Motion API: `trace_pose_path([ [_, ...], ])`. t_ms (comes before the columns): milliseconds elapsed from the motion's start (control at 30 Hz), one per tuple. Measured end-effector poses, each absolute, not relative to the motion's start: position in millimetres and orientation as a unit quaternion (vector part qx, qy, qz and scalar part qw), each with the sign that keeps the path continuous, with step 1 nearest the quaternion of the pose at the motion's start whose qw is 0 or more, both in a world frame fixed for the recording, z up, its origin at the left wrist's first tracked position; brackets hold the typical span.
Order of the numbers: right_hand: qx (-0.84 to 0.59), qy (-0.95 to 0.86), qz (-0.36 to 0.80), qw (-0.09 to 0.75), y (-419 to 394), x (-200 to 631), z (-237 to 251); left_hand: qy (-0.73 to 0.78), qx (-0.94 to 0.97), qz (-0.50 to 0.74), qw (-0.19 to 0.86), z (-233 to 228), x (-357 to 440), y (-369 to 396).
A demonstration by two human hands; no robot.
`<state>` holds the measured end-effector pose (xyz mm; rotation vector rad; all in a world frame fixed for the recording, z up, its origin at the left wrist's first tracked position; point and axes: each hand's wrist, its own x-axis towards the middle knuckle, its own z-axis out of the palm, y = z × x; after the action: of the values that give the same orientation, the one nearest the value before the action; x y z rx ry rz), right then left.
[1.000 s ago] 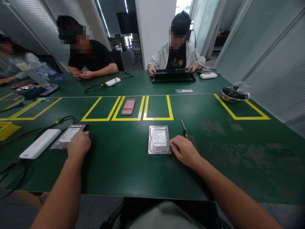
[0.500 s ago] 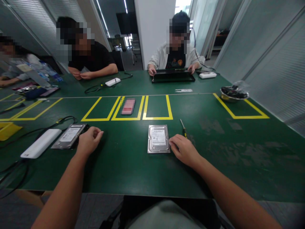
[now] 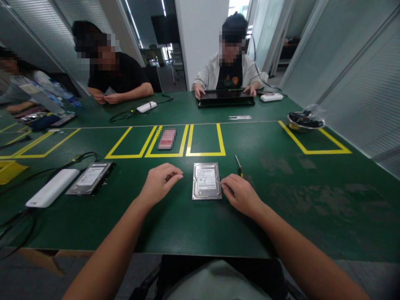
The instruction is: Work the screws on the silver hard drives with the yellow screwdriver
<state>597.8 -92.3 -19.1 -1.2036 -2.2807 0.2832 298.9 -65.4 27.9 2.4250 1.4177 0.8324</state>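
Note:
A silver hard drive (image 3: 207,181) with a white label lies flat on the green table in front of me. My left hand (image 3: 162,182) hovers to its left, apart from it; the fingers are loosely bent, with a gap above the thumb and nothing visible in them. At the drive's right edge, my right hand (image 3: 239,192) rests with curved fingers, the fingertips touching or almost touching the edge. Just beyond that hand lies a screwdriver (image 3: 239,164) with a yellow and black handle, partly hidden by the hand. A second hard drive (image 3: 90,178) lies farther left.
Beside the second drive is a white power strip (image 3: 53,187) with black cables. Yellow tape outlines (image 3: 206,154) mark the table; a pink blurred item (image 3: 167,138) lies in one. A bowl of dark parts (image 3: 306,121) stands right. Across the table, a person holds a black panel (image 3: 226,98).
My left hand has moved right, from beside the second hard drive to near the middle one. The right hand stays at the drive's edge. The person opposite has tilted the black panel slightly.

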Motion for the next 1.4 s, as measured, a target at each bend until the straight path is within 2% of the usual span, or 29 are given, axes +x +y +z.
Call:
trace_pose_path([
  [233,-0.444,-0.827,0.170,0.299,-90.0,602.8,-13.1,0.403,0.851,0.295,0.162,25.1,344.1,-66.9],
  [367,-0.430,-0.835,0.199,0.280,-90.2,604.8,-11.9,0.377,0.860,0.287,0.191,25.5,358.8,-67.3],
  [800,-0.431,-0.857,0.183,0.217,-78.0,607.6,-24.8,0.337,0.867,0.260,0.258,16.1,368.6,-67.1],
  [1400,-0.432,-0.859,0.179,0.208,-74.0,605.4,-32.2,0.326,0.875,0.264,0.240,11.7,365.9,-69.9],
])
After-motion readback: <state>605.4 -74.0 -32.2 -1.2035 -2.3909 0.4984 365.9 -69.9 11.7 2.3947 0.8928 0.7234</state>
